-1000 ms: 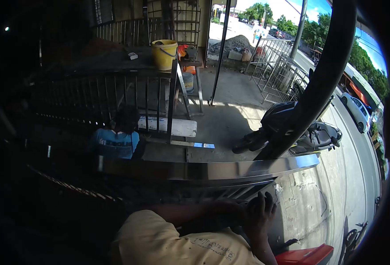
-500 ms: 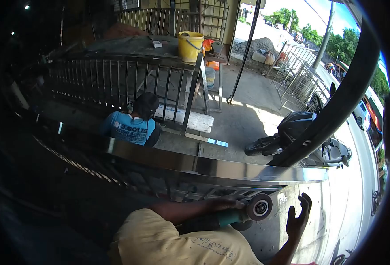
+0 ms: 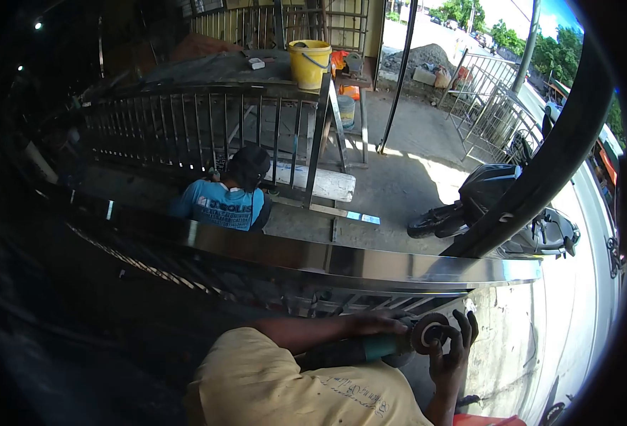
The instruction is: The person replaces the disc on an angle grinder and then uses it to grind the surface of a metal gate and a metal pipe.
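Low in the head view, my left hand is wrapped round the head of a green angle grinder. The grinder lies along my body, its round disc facing up. My right hand is at the disc's right side, thumb and fingers bent around its centre; whether they pinch a small part there is too small to tell. Just beyond the hands runs a long shiny metal rail with dark bars beneath it.
A person in a blue shirt crouches beyond the rail, beside a barred metal frame. A yellow bucket stands on the table behind. Motorcycles and a thick dark post are at right.
My right hand, raised and apart from the grinder half a second ago, has moved left onto the disc. The view has shifted, and the grinder's disc has come into sight since the first frame.
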A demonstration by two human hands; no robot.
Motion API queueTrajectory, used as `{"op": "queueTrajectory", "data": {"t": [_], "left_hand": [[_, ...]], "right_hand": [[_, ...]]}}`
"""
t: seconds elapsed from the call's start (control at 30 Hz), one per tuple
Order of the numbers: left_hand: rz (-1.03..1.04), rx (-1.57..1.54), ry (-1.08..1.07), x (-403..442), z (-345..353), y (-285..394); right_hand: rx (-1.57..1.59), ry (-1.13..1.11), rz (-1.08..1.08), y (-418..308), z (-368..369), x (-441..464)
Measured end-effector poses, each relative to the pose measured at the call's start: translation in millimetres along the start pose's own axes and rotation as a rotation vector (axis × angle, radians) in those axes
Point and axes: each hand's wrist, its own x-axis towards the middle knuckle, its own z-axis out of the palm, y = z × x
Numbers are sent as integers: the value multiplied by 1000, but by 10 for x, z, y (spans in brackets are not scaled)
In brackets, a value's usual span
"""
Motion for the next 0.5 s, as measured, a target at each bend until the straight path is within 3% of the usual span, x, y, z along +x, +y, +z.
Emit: {"op": "queueTrajectory", "data": {"t": [0.2, 0.3, 0.4, 0.5], "left_hand": [[24, 25, -46, -33, -3, 125], [46, -3, -23, -97, 55, 218], [28, 29, -19, -65, 11, 134], [37, 99, -7, -100, 50, 165]], "right_hand": [[66, -111, -119, -41, -69, -19], [21, -7, 49, 148, -6, -45], [-79, -55, -18, -79, -6, 15], [60, -122, -114, -112, 0, 17]]}}
